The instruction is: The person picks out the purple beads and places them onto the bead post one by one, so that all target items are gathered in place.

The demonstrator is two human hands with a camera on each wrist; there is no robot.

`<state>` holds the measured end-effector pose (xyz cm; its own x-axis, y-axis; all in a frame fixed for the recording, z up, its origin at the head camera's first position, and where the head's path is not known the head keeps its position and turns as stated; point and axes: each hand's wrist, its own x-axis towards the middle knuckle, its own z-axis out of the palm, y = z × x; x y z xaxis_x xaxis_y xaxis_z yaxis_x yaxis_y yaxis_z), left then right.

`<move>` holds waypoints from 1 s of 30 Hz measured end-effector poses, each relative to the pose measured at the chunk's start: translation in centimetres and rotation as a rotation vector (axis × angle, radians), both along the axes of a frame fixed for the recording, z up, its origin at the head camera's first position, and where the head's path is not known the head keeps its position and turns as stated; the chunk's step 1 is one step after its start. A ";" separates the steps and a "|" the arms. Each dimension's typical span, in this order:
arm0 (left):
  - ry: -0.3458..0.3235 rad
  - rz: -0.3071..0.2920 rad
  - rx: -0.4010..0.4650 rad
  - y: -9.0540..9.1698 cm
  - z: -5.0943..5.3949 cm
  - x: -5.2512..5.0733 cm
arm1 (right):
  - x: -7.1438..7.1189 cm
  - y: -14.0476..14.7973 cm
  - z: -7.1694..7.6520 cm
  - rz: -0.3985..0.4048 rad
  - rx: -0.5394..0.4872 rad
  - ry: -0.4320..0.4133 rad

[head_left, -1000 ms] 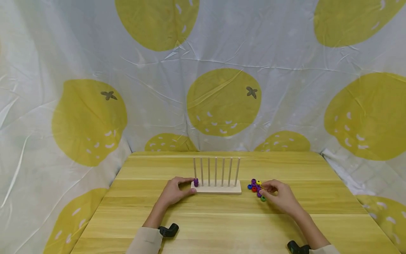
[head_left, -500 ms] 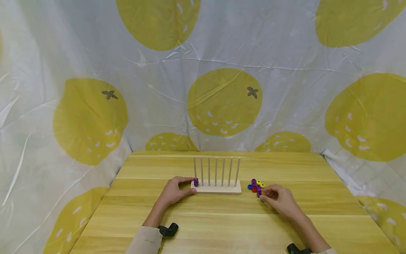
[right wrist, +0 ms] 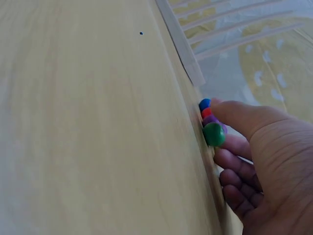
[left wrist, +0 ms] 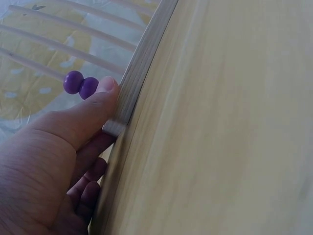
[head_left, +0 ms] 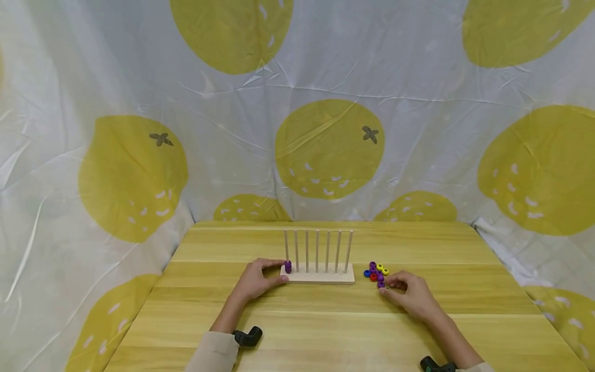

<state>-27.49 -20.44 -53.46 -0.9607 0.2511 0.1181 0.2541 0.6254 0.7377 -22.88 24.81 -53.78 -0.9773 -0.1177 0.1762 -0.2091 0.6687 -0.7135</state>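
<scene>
Green bead (right wrist: 214, 134) within right grip (head_left: 411, 295)

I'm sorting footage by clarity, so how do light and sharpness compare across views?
Head: brightest, pale wooden seven-peg rack fairly crisp; left wrist: dimmer, flat yellowish wooden tabletop soft; right wrist: dim too, tabletop grain faint, round green bead clearer.

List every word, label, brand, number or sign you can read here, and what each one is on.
None readable.
Rack, beads, table: no lettering visible.
Cloth: printed fruit only, no words or numbers seen.
Left wrist device and right wrist device: any markings are too small to read.
</scene>
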 end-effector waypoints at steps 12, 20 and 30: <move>-0.008 0.011 -0.009 0.0 -0.1 0.2 | -0.3 -0.6 0.3 0.004 0.050 -0.004; -0.010 0.012 -0.007 0.1 -0.3 0.3 | -0.6 -0.4 0.5 0.046 0.053 -0.005; -0.003 0.017 -0.014 0.0 0.0 0.2 | -0.8 -0.4 0.5 0.045 0.038 -0.011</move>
